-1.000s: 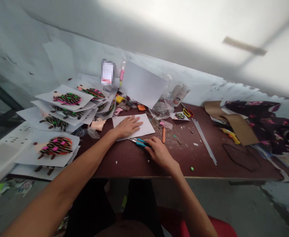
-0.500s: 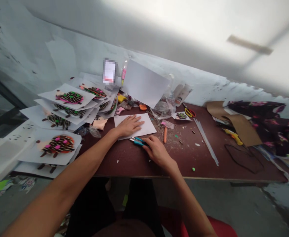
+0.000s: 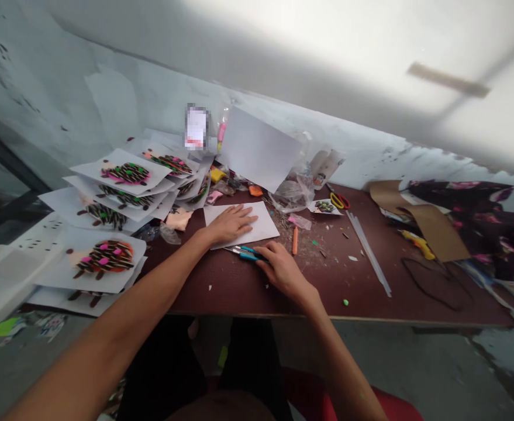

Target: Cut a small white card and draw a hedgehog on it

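A person's two bare hands work apart from each other at a dark red tabletop, seen from above. The left hand lies palm down, fingers slightly spread, on a sheet of white paper left of the tabletop's middle, set in from the front edge. The right hand is closed around the near end of a blue-handled tool, whose pale metal tip points left along the paper's front edge; whether the tip touches the paper is hard to tell. Just right of the paper lies an orange stick, among scattered crumbs. A small green lump sits near the front edge. Toward the left edge, overlapping white sheets carry hedgehog shapes in dark stripes with pink and green dots. A peach lump rests between those sheets and the paper. Along the back edge, a large white sheet leans upright, with a crumpled clear bag beside it. Right of the bag are a small hedgehog card and yellow-and-red scissors, then long translucent rods slanting toward the front edge. Toward the right edge lie a yellow glue gun, brown cardboard and dark floral cloth.
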Tool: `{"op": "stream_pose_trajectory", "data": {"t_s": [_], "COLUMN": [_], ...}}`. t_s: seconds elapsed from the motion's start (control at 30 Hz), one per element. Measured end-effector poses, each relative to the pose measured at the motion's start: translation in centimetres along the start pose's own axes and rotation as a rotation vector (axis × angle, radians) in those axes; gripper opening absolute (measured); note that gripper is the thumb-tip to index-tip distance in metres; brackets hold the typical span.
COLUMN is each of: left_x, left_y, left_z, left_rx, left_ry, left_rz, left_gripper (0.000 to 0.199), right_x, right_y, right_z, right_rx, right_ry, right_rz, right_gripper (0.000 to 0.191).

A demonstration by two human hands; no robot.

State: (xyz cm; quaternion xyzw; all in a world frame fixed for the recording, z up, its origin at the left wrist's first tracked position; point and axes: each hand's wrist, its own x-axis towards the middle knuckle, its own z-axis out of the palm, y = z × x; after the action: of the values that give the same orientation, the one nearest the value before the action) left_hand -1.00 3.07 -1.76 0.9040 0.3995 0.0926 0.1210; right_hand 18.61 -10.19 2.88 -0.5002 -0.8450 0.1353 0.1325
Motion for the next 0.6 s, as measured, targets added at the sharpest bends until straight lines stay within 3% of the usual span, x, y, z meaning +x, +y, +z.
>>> {"op": "stream_pose_trajectory", "data": {"t_s": [0.6], "left_x": [-0.03], "left_y": [0.05], "left_z": [-0.27], "left_rx": [-0.039], "left_ry": [-0.027], "left_rz": [-0.011], "left_gripper": [0.053], "right_x": [0.36], "right_y": [-0.59], "right_z": [-0.06], "right_rx": [0.048], "right_ry": [-0.032], "right_rz": [-0.016], "right_gripper": [0.027]}}
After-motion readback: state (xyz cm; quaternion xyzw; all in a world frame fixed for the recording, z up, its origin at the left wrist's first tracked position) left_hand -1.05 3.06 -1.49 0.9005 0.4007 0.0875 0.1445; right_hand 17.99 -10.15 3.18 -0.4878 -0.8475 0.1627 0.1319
